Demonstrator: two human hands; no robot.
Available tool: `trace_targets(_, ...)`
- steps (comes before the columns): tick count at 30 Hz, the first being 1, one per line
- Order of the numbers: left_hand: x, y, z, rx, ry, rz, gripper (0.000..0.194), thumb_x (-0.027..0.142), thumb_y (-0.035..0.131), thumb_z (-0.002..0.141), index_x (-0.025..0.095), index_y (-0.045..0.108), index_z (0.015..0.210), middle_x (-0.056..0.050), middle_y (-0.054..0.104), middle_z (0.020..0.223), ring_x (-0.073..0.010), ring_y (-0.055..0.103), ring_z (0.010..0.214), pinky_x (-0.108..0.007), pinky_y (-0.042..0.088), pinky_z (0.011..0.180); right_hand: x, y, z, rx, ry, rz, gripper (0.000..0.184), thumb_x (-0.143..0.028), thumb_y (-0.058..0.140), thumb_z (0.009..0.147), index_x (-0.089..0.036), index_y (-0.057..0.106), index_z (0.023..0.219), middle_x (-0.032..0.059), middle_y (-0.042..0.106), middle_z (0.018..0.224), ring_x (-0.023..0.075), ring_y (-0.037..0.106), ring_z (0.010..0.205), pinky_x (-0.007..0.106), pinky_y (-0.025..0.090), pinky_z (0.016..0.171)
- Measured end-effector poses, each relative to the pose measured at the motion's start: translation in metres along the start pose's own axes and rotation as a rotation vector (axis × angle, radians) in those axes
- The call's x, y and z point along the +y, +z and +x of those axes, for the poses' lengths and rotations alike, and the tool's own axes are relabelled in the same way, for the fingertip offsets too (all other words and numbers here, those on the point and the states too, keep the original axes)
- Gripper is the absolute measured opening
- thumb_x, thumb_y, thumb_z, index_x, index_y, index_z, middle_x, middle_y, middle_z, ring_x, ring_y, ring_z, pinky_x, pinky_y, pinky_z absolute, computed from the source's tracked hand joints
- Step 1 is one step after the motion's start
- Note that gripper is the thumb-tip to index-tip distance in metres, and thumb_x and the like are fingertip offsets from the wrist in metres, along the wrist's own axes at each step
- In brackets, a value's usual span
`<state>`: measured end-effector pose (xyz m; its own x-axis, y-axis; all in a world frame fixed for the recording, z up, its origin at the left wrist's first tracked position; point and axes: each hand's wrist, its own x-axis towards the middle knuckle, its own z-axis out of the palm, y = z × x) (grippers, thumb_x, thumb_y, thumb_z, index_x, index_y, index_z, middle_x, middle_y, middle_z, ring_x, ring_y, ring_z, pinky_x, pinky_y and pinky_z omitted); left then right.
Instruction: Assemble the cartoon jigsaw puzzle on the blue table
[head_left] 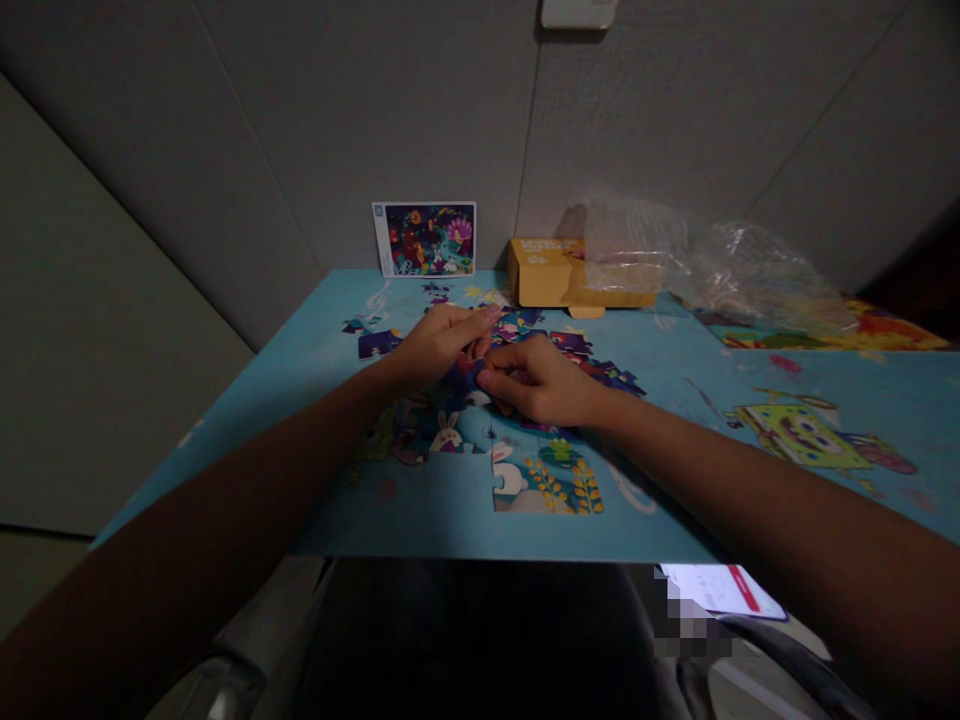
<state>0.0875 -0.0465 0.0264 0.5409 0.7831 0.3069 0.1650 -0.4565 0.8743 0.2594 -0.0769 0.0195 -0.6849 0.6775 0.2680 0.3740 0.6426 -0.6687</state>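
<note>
A dark blue and red jigsaw piece is between my two hands, above the partly joined puzzle. My right hand pinches its right side with thumb and bent fingers. From the upper left my left hand closes on its upper edge, one finger reaching out past it; its grip is partly hidden. Below lies a joined section with a white rabbit. Nearer me, another joined section shows a frog and yellow plants. Loose pieces lie beyond my left wrist, and more pieces lie behind my right hand.
Against the wall leans a picture card. An orange box stands beside it, partly covered by clear plastic wrap. A colourful sheet lies at the right. The blue tabletop has printed cartoon figures. A lit phone is below its front edge.
</note>
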Motion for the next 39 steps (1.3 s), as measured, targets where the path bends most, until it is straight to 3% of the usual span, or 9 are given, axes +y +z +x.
trace_targets(7,0.0006,0.0004,-0.0002,-0.011,0.008,0.024,0.058,0.065,0.047,0.085,0.018,0.048,0.052,0.002,0.043,0.047,-0.0086,0.037,0.044,-0.024,0.028,0.044,0.0009,0.0005,-0.0001,0.006,-0.016,-0.043,0.033,-0.027,0.05,0.088,-0.017,0.048,0.057,-0.0053,0.041,0.048,0.0076,0.034,0.047,0.025,0.022,0.051)
trace_targets(20,-0.0032,-0.0001,0.0001,-0.079,0.064,0.132,0.048,0.049,0.051,0.086,0.019,0.039,0.051,0.005,0.033,0.05,-0.0084,0.032,0.048,-0.024,0.024,0.048,-0.0015,0.002,0.0006,-0.014,0.03,-0.123,0.03,-0.021,0.053,0.086,-0.016,0.051,0.057,-0.0045,0.042,0.049,0.0079,0.032,0.049,0.028,0.021,0.054)
trace_targets(27,-0.0039,-0.002,-0.0001,-0.186,0.045,0.224,0.039,0.041,0.048,0.087,0.017,0.047,0.056,0.003,0.042,0.055,-0.0092,0.039,0.052,-0.023,0.03,0.051,-0.0025,0.0026,0.0007,-0.046,-0.008,-0.141,0.033,-0.024,0.051,0.087,-0.018,0.045,0.055,-0.0056,0.039,0.047,0.0074,0.031,0.047,0.028,0.021,0.052)
trace_targets(31,-0.0041,-0.0016,-0.0004,-0.19,0.06,0.259,0.039,0.041,0.047,0.088,0.018,0.047,0.057,0.003,0.044,0.056,-0.0103,0.041,0.055,-0.024,0.031,0.052,-0.002,0.0034,0.0008,-0.056,-0.039,-0.141,0.033,-0.024,0.05,0.087,-0.018,0.043,0.055,-0.0059,0.038,0.047,0.0077,0.032,0.048,0.027,0.021,0.053)
trace_targets(36,-0.0024,-0.0019,0.0009,-0.16,0.046,0.242,0.038,0.04,0.05,0.085,0.017,0.046,0.055,0.003,0.041,0.054,-0.0099,0.038,0.053,-0.024,0.03,0.052,-0.0018,0.0043,0.0006,-0.031,-0.023,-0.145,0.032,-0.025,0.051,0.086,-0.018,0.045,0.055,-0.0054,0.039,0.047,0.008,0.032,0.048,0.027,0.02,0.052)
trace_targets(39,0.003,-0.0085,0.0011,-0.113,0.025,0.135,0.034,0.038,0.053,0.081,0.017,0.048,0.054,0.003,0.041,0.054,-0.0098,0.039,0.053,-0.023,0.031,0.051,-0.0037,0.0031,0.0002,0.092,-0.017,-0.129,0.034,-0.026,0.051,0.087,-0.018,0.048,0.054,-0.0044,0.041,0.048,0.0083,0.032,0.048,0.027,0.021,0.052)
